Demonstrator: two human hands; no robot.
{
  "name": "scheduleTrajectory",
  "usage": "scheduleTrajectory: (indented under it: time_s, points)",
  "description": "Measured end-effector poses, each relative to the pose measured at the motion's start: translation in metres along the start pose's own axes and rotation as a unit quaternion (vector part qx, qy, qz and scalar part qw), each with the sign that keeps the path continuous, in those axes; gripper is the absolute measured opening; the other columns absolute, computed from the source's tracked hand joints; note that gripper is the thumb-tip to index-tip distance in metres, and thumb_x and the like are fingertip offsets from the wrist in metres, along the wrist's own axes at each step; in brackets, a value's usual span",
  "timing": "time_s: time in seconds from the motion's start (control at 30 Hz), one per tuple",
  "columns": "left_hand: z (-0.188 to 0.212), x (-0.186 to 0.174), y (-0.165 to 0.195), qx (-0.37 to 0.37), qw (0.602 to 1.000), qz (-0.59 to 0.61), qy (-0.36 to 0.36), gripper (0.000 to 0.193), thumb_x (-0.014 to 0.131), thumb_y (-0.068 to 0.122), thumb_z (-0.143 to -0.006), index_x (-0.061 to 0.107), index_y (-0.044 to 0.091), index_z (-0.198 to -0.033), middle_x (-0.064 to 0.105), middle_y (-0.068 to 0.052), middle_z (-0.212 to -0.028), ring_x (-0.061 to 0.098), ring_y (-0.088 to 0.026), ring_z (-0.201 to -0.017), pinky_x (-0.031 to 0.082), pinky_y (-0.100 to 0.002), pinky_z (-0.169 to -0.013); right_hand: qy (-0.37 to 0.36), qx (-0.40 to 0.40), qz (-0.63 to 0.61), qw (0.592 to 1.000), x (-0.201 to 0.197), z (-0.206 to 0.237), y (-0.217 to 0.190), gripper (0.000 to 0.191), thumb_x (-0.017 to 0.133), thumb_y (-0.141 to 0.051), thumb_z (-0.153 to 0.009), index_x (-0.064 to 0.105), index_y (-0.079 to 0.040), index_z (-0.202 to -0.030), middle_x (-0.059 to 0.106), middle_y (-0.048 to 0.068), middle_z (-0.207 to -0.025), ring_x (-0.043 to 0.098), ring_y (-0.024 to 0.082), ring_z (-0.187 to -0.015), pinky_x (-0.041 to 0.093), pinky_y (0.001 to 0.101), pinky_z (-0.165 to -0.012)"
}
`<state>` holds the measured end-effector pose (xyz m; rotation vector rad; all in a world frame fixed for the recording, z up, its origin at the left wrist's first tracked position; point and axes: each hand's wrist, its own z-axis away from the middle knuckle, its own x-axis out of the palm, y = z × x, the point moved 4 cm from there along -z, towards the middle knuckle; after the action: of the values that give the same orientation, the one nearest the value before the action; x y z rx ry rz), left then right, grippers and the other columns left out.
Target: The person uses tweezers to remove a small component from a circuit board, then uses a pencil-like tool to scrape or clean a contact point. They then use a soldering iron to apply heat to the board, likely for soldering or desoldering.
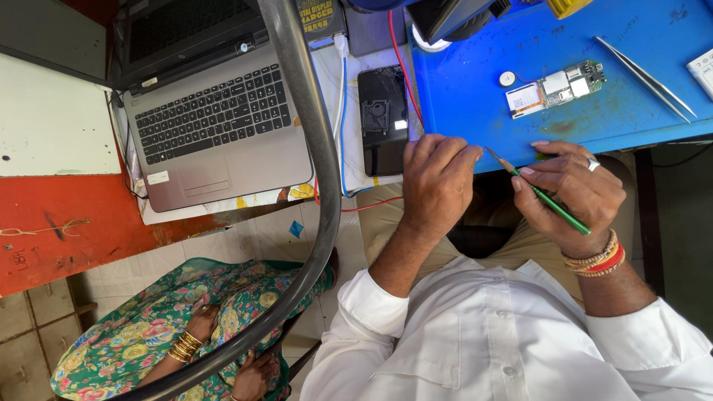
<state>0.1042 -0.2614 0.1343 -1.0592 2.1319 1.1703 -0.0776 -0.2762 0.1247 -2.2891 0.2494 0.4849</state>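
Note:
My right hand [575, 194] grips a thin green-handled tool [553, 204] like a pen, its metal tip pointing up and left. The tip meets the curled fingertips of my left hand [437, 186], just below the front edge of the blue work mat [475, 82]. My left fingers are bunched together; whether they pinch something small is hidden. My right wrist wears beaded bracelets and a finger carries a ring. Both hands hover over my lap, and my white shirt fills the bottom of the view.
A small circuit board [557, 87] and metal tweezers [645, 78] lie on the mat. A black device [382, 119] and a grey laptop [215, 119] sit to the left. A curved metal tube [316, 148] crosses the view. A person in green floral clothing [186, 327] is below left.

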Motion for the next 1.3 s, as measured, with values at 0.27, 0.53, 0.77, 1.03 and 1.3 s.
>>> scheduleTrajectory:
  time_s: [0.27, 0.53, 0.77, 1.03, 1.3]
  points:
    - [0.001, 0.0, -0.001, 0.0, 1.0, -0.002, 0.0, 0.007, 0.075, 0.006, -0.092, 0.074, 0.008, -0.099, 0.066, 0.001, -0.099, 0.06, -0.021, -0.097, 0.044, -0.04, -0.089, 0.008, -0.001, -0.022, 1.0, 0.0, 0.0, 0.0, 0.015, 0.082, 0.006, -0.095, 0.067, 0.003, -0.095, 0.074, 0.017, -0.095, 0.076, 0.026, -0.087, 0.064, 0.045, -0.099]
    - [0.002, 0.001, 0.0, 0.002, 1.0, -0.004, -0.005, 0.008, 0.075, 0.006, -0.092, 0.073, 0.008, -0.099, 0.065, 0.001, -0.099, 0.06, -0.021, -0.097, 0.043, -0.04, -0.088, -0.006, -0.006, -0.03, 1.0, -0.001, -0.002, -0.003, 0.014, 0.081, 0.008, -0.091, 0.069, 0.002, -0.095, 0.074, 0.017, -0.094, 0.075, 0.025, -0.085, 0.063, 0.0458, -0.1]
    - [0.001, 0.001, 0.001, 0.003, 1.0, -0.002, -0.001, 0.007, 0.076, 0.008, -0.092, 0.073, 0.008, -0.098, 0.066, 0.0, -0.098, 0.06, -0.021, -0.096, 0.044, -0.04, -0.088, -0.011, -0.01, -0.025, 1.0, -0.002, -0.005, -0.005, 0.014, 0.081, 0.008, -0.09, 0.069, 0.001, -0.094, 0.074, 0.015, -0.093, 0.075, 0.024, -0.084, 0.063, 0.0454, -0.1]
    - [0.0, 0.002, 0.0, 0.003, 1.0, -0.008, -0.001, 0.006, 0.075, 0.006, -0.092, 0.074, 0.008, -0.098, 0.066, 0.0, -0.098, 0.061, -0.02, -0.096, 0.044, -0.04, -0.089, -0.028, -0.019, -0.011, 0.999, -0.003, -0.01, -0.008, 0.013, 0.08, 0.007, -0.09, 0.07, 0.0, -0.094, 0.074, 0.014, -0.094, 0.075, 0.024, -0.085, 0.062, 0.0459, -0.1]
    - [-0.001, -0.001, 0.002, 0.006, 1.0, -0.011, 0.0, 0.007, 0.075, 0.006, -0.092, 0.073, 0.008, -0.098, 0.065, 0.0, -0.097, 0.061, -0.021, -0.096, 0.044, -0.04, -0.088, -0.039, -0.024, -0.002, 0.999, -0.006, -0.015, -0.013, 0.013, 0.08, 0.006, -0.089, 0.07, 0.0, -0.093, 0.073, 0.013, -0.092, 0.074, 0.025, -0.087, 0.063, 0.0454, -0.098]
